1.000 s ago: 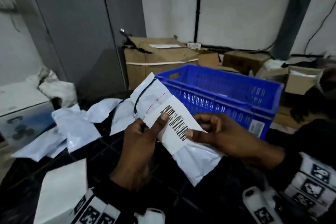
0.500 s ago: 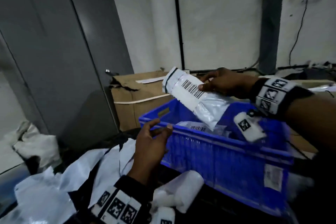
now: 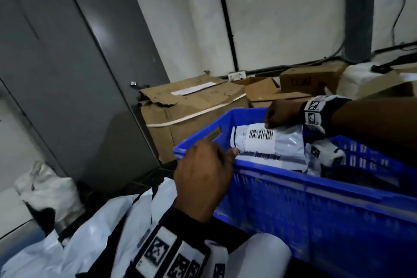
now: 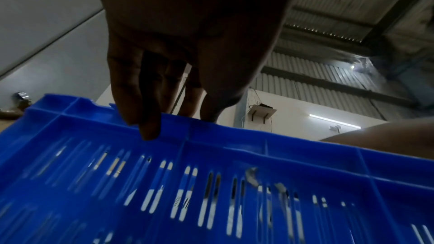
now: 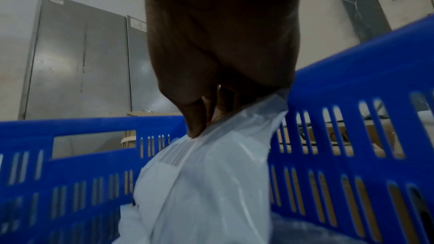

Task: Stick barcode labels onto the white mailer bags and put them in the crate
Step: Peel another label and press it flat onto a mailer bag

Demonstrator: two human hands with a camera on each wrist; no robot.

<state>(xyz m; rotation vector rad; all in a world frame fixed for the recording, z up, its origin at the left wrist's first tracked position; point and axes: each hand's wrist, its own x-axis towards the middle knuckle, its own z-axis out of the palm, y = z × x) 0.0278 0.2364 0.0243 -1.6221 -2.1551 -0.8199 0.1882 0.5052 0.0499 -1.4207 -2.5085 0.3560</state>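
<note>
Putting a labelled bag [image 3: 266, 142] into the blue crate [image 3: 316, 205].

Grey doors [image 3: 74, 70] and a white wall [image 3: 282, 11] stood behind brown boxes [image 3: 191, 106], and loose white bags [image 3: 108, 228] lay on the dark floor beside the crate. From the head view, the right hand [image 3: 282, 114] pinched the top edge of the bag inside the crate, and the barcode label [image 3: 260, 135] faced up over another bag [image 3: 270, 160]. Only the right wrist view showed the thumb and fingers [image 5: 199, 118] squeezing the plastic, with the slotted walls close on both sides. Only the left wrist view showed the left hand [image 4: 183, 53] with straight, loose fingers, tips on the crate's near rim, holding nothing. Open room lay above the crate.
</note>
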